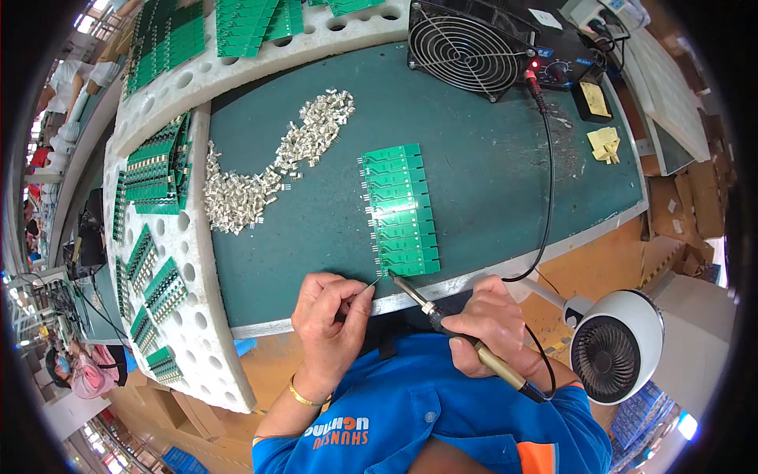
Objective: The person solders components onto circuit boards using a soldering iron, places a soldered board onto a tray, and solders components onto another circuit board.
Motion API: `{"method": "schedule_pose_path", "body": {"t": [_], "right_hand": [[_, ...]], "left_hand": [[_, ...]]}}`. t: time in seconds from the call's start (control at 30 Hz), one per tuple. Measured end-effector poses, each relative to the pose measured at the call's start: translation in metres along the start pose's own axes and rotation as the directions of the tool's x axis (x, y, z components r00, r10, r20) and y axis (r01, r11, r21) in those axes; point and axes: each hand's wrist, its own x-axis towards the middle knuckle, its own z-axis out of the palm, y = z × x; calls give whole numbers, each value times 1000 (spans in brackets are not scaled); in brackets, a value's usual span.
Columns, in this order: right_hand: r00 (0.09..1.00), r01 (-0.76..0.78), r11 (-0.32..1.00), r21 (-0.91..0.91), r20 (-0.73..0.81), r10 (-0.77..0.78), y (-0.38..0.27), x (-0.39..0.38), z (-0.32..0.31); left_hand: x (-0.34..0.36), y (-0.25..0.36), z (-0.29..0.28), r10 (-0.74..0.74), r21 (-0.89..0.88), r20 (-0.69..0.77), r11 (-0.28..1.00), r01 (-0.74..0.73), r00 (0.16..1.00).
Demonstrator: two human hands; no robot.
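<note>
A green circuit board panel [401,207] lies on the green bench mat, with small white connectors along its left edge. Pinched in my left hand [330,324] is a thin solder wire [372,284] reaching to the panel's lower-left corner. My right hand [489,324] grips a soldering iron [426,308] whose tip rests at or very near that corner, where the wire ends. A pile of loose white connectors [237,201] lies left of the panel.
White perforated foam trays [201,324] holding green boards fill the left and back. A black fume fan [462,55] and iron station [560,71] stand at back right, near a yellow sponge [604,142]. A white fan [616,347] is right of my arm. Co-workers [63,87] appear far left.
</note>
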Motion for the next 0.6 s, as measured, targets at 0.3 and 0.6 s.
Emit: {"method": "schedule_pose_path", "body": {"t": [0.3, 0.6], "right_hand": [[1000, 3, 1000, -14, -3, -3, 1, -3, 3], [1000, 18, 999, -37, -12, -19, -1, 0, 4]], "left_hand": [[1, 0, 3, -13, -1, -2, 1000, 13, 1000], [2, 0, 5, -24, -25, 2, 999, 24, 1000]]}}
